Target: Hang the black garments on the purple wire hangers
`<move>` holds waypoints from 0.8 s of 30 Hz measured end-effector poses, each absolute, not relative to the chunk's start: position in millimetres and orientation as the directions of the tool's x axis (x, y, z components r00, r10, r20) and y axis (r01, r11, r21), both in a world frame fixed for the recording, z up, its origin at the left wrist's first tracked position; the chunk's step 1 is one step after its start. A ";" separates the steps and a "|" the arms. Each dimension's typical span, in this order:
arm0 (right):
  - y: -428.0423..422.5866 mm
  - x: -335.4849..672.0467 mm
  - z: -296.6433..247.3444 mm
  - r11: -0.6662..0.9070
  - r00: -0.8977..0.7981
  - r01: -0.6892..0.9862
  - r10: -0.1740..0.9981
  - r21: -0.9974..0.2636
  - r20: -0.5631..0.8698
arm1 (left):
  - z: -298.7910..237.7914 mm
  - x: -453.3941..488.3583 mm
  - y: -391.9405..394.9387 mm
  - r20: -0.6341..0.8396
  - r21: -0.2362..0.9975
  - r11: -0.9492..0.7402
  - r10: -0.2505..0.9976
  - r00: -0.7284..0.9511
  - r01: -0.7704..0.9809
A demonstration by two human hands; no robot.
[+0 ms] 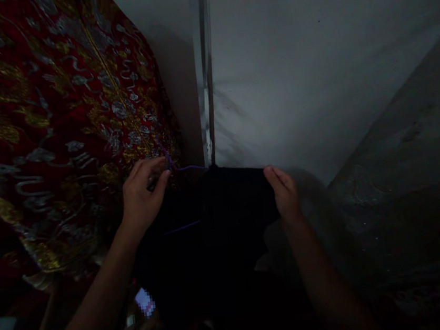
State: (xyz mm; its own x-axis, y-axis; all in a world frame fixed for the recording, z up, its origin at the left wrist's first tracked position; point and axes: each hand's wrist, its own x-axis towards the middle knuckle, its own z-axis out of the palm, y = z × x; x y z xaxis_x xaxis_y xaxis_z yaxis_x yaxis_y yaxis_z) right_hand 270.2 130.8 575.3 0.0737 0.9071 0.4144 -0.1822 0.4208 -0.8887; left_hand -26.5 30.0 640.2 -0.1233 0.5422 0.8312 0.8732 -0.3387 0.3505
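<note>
A piece of dark cloth (pixel 240 200) hangs in front of me, nearly black in the dim light. My right hand (pixel 284 189) pinches its upper right corner between thumb and fingers. To the left, my left hand (pixel 146 192) pinches a purple cord (pixel 190 167), which runs from the fingertips to the cloth's top edge. Another purple strand (pixel 183 226) crosses the dark area lower down. The cloth's lower part merges into shadow, so its shape there cannot be made out.
A red fabric with gold and silver embroidery (pixel 59 114) hangs along the left. Behind stands a pale wall (pixel 292 72) with a vertical metal strip (pixel 203 66). Low on the left are a small pale blurred item (pixel 145 301) and dim clutter. A grey rough surface (pixel 412 148) fills the right.
</note>
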 end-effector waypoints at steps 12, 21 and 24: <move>88.6 298.5 561.4 0.443 0.586 -0.163 0.762 -0.881 0.275 | 482.3 0.7 8.6 0.466 0.553 -0.460 0.862 0.200 0.695; 77.7 278.7 541.4 0.429 0.682 -0.036 0.671 -0.902 0.292 | 429.1 10.7 -1.6 0.198 0.738 -0.258 0.966 0.165 0.623; 62.5 270.6 523.3 0.464 0.754 0.215 0.481 -0.860 0.448 | 421.4 17.8 -13.8 0.248 0.813 -0.261 0.964 0.096 0.521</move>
